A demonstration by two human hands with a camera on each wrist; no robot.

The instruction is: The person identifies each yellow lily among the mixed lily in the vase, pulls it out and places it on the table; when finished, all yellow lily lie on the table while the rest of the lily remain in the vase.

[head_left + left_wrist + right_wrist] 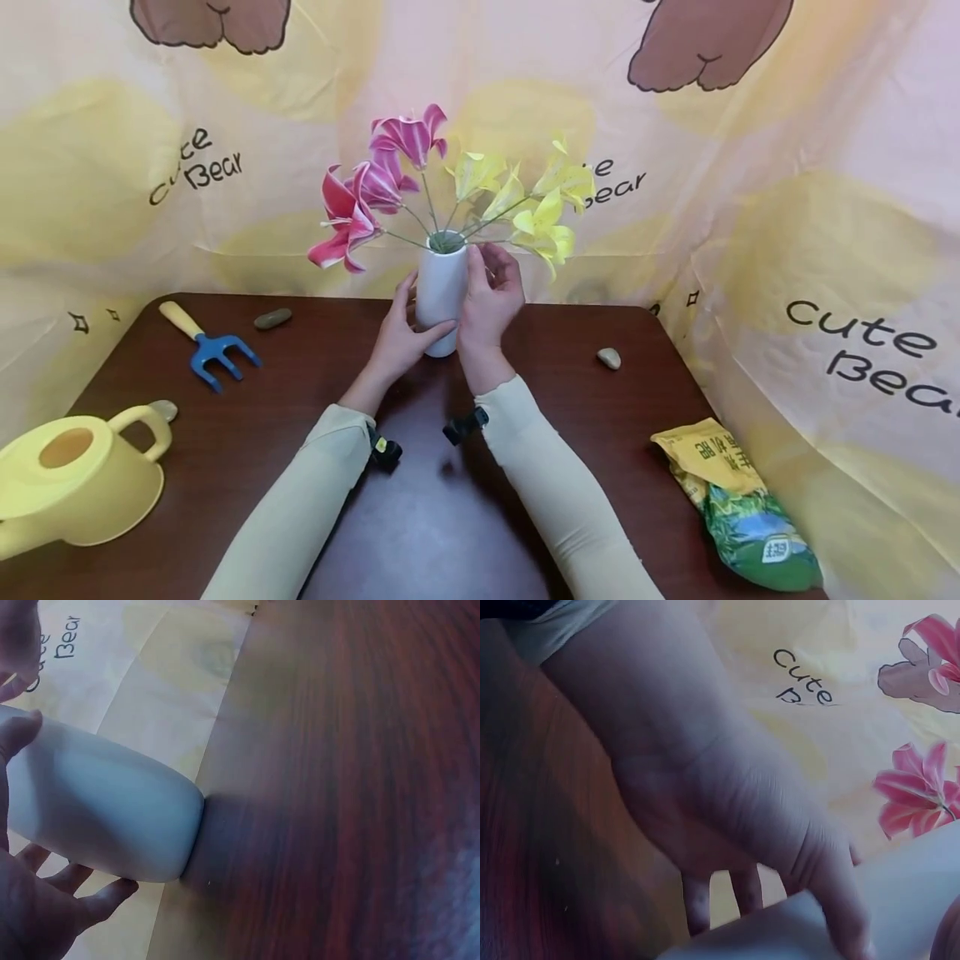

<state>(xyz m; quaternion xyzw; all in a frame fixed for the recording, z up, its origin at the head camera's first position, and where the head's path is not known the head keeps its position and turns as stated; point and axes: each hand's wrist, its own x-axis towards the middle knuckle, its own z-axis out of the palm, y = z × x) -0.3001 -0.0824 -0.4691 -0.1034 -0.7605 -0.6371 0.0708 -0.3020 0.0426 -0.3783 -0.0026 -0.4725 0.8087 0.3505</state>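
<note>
A white, ceramic-looking cylindrical vase (437,287) is upright between the left hand (400,337), fingers curled round it low, and the right hand (491,304), higher, whose fingers' hold we cannot tell.

We reach both arms forward and inward from the lower edge of the head view, the left forearm (288,512) and the right forearm (570,496) in pale sleeves (517,412) that stop around the wrists (489,373). Our left hand (397,340) is the lower of the 2, its thumb (437,333) stretched inward across the front and its fingers (101,901) spread and bent in a grip round the other side. Our right hand (491,296) stands higher, its thumb pointing up and its fingers curled. The right wrist view is dim and partly blocked, so we cannot tell where all 4 right fingertips rest.
</note>
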